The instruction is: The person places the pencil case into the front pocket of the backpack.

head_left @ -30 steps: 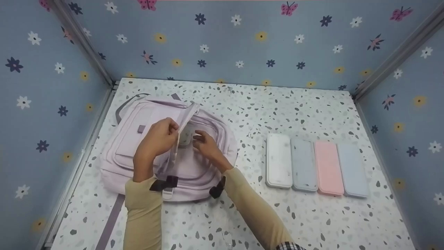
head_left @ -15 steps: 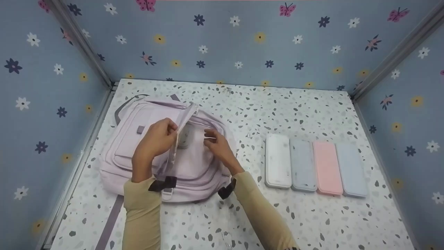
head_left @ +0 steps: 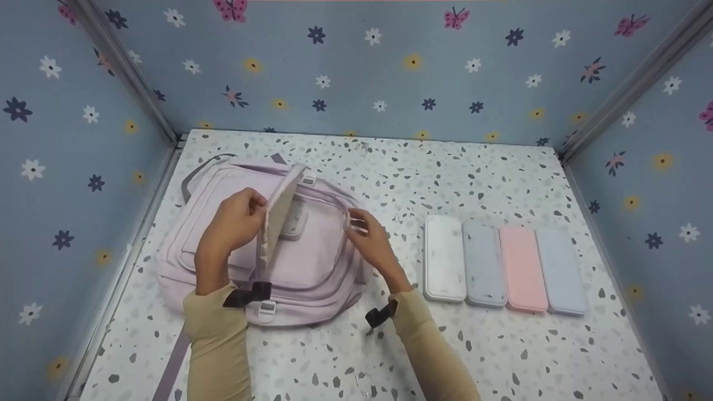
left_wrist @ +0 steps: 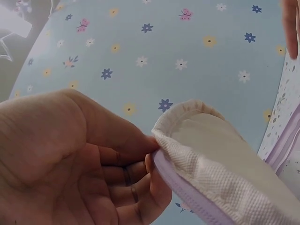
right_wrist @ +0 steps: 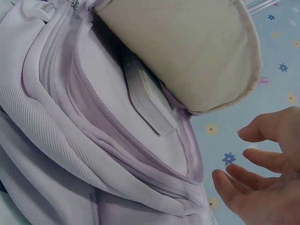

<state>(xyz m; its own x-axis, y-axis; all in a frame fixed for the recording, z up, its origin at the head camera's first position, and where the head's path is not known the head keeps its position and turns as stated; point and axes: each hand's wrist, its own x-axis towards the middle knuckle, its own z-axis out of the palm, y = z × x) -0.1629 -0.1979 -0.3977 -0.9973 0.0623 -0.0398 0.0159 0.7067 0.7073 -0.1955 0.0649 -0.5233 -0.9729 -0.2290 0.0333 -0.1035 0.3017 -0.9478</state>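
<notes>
A lilac backpack (head_left: 312, 262) lies on the speckled table, its front compartment unzipped. My left hand (head_left: 234, 220) pinches the free edge of the cream-lined flap (head_left: 280, 214) between thumb and fingers, holding it raised. The left wrist view shows this pinch on the purple piping (left_wrist: 187, 192) up close. Inside the compartment sits a pale, rounded hard case (right_wrist: 147, 96), partly hidden by the flap. Beside the right rim of the opening is my right hand (head_left: 370, 236), fingers loosely bent; in the right wrist view the fingers (right_wrist: 262, 129) hold nothing and appear apart from the fabric.
Right of the backpack, several slim cases stand side by side: white (head_left: 444, 259), grey-blue (head_left: 484, 266), pink (head_left: 523, 270) and light blue (head_left: 561, 273). A dark strap (head_left: 174, 362) trails toward the front edge. Flowered panels (head_left: 362, 67) enclose the table's back and sides.
My right hand has moved right, from beside the case inside the compartment to the opening's right rim. My left hand has drawn the flap slightly left, exposing more of the cream lining.
</notes>
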